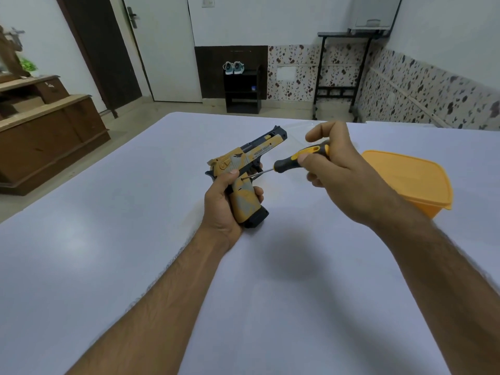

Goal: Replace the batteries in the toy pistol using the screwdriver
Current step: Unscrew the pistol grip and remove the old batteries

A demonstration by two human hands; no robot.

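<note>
The light, rigid toy pistol (244,182) is gripped at its handle by the left hand (224,204); the screwdriver (295,159) is pinched by the right hand (338,169).

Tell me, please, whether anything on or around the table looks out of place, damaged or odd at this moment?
Nothing stands out. The left hand grips the toy pistol by its grip, the right hand holds the screwdriver with its tip at the grip, and the orange container sits lidded on the table.

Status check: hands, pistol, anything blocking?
Left hand grips pistol by the grip. Right hand holds screwdriver, tip at a screw on the grip. Orange container off to the right, not in the way.
</note>
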